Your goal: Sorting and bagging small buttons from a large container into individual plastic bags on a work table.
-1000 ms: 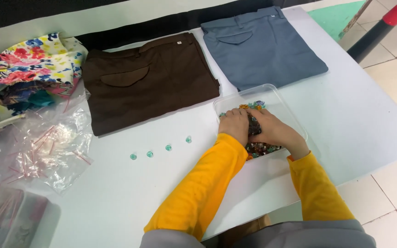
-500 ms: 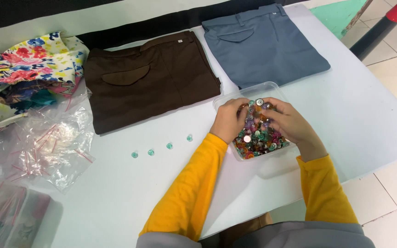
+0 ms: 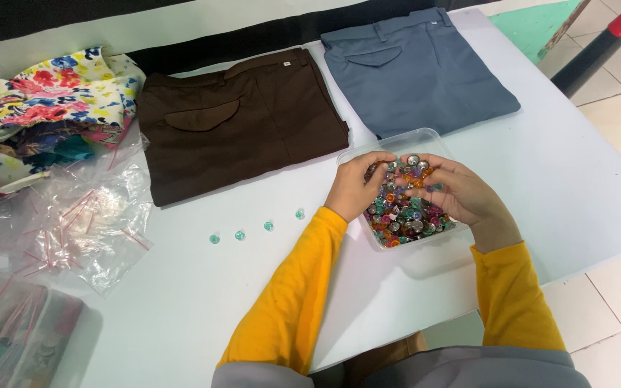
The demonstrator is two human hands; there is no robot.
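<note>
A clear plastic tray [image 3: 420, 136] full of small coloured and silver buttons [image 3: 402, 217] stands on the white table [image 3: 181, 302]. Both my hands are over it, in yellow sleeves. My left hand [image 3: 356, 187] curls over the tray's left rim with its fingertips among the buttons. My right hand [image 3: 458, 192] reaches in from the right, and its fingertips pinch a silver button [image 3: 412, 159] near the far rim. Several teal beads [image 3: 268, 225] lie in a row on the table to the left of the tray.
Folded brown trousers [image 3: 246, 129] and blue-grey trousers [image 3: 418, 68] lie behind the tray. Floral cloth [image 3: 44, 108] and crumpled clear plastic bags [image 3: 80, 215] are at the left, with a clear box [image 3: 16, 330] at the near left. A red-handled pole [image 3: 616, 25] leans over the floor at the right.
My hands have come up from deep in the button pile and spread apart, with the fingertips now meeting near the tray's far rim. The beads on the table have not moved.
</note>
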